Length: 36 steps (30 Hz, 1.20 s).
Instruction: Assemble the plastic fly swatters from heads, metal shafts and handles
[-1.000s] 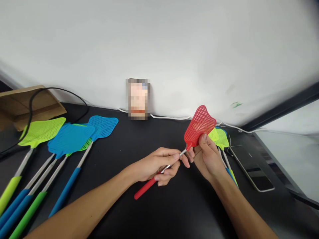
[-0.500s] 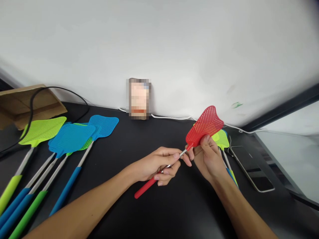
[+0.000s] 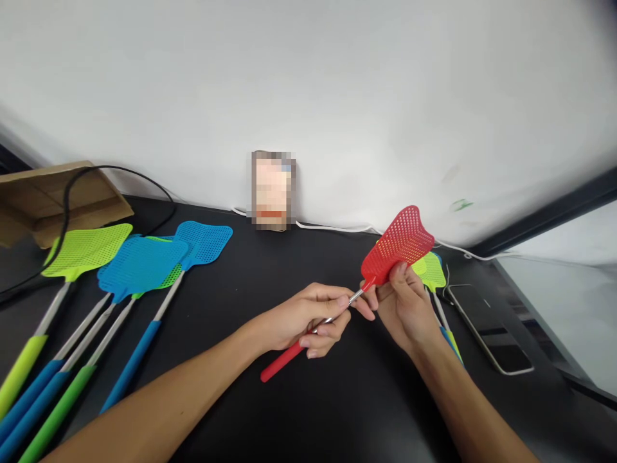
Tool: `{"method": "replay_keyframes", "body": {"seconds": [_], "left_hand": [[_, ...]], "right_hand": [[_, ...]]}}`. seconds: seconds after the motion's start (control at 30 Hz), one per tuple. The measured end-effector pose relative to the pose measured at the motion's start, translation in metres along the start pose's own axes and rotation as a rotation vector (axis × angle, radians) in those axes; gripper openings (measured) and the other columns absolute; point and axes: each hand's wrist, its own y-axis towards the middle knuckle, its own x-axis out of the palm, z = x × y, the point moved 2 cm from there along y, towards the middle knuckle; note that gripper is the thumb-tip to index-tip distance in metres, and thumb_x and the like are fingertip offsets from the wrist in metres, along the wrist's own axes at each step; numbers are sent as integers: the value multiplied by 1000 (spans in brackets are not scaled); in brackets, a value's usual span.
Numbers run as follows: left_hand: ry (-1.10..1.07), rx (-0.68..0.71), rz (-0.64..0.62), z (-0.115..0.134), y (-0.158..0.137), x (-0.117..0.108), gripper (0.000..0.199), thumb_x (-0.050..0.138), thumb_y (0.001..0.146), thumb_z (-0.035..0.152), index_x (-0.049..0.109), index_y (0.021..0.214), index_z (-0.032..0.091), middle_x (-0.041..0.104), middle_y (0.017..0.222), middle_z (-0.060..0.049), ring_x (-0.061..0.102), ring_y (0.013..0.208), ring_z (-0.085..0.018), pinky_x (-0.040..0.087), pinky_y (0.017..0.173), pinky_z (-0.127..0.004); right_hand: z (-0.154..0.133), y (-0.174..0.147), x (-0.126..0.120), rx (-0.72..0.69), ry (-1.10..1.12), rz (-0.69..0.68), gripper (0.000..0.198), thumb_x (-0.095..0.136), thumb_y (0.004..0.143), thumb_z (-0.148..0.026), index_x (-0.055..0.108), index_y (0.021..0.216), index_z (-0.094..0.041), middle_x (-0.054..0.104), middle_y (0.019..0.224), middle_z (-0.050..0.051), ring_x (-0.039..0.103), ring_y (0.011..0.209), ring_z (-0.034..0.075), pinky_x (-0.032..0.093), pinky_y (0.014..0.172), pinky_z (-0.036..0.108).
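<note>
A red fly swatter [image 3: 399, 241] with a perforated head and a metal shaft is held above the black table, its head tilted up to the right. My left hand [image 3: 315, 318] is closed around the metal shaft, just above the red grip. My right hand [image 3: 407, 302] pinches the lower edge of the red head between thumb and fingers. Behind my right hand lies a yellow-green fly swatter [image 3: 431, 270], partly hidden. On the left are several more swatters, among them a yellow-green one [image 3: 87, 247], a blue one [image 3: 142, 263] and another blue one [image 3: 209, 241].
An open cardboard box [image 3: 96, 190] stands at the back left, with a black cable [image 3: 65, 199] looping over it. A blurred-out upright object [image 3: 272, 190] leans against the white wall [image 3: 308, 77]. A phone [image 3: 491, 331] lies on the black table [image 3: 308, 411] at right. A white cord runs along the wall.
The whole view has shifted very slightly, so the swatters and box sit a little further right. Both hands keep the same hold on the red fly swatter.
</note>
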Motion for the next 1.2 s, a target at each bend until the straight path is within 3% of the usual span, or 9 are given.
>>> {"method": "replay_keyframes", "body": {"seconds": [0.13, 0.33, 0.63, 1.2], "left_hand": [[-9, -5, 8, 1, 0, 0, 31, 49, 102, 34, 68, 115, 14, 35, 56, 9, 24, 33, -3, 35, 38, -18], [-62, 28, 104, 3, 1, -4, 32, 45, 103, 37, 66, 98, 14, 35, 57, 9, 22, 34, -2, 31, 37, -17], [-6, -26, 93, 1, 2, -2, 29, 48, 102, 40, 64, 102, 16, 35, 56, 10, 22, 34, -3, 32, 38, -17], [-5, -4, 78, 1, 1, -4, 27, 47, 102, 37, 64, 103, 16, 35, 56, 10, 23, 33, -3, 32, 37, -18]], "right_hand": [[0, -1, 1, -12, 2, 7, 35, 49, 102, -50, 65, 86, -22, 60, 59, -1, 54, 51, 15, 44, 56, 31], [2, -3, 12, -30, -17, -23, 37, 51, 102, -47, 66, 80, -21, 61, 62, 2, 56, 59, 16, 47, 61, 32], [6, 0, 0, -19, 35, 134, 34, 52, 100, -51, 66, 88, -23, 61, 67, 0, 52, 55, 14, 48, 56, 30], [7, 0, 6, 32, 57, 98, 36, 50, 102, -45, 66, 80, -22, 57, 61, 0, 54, 56, 15, 47, 57, 31]]}}
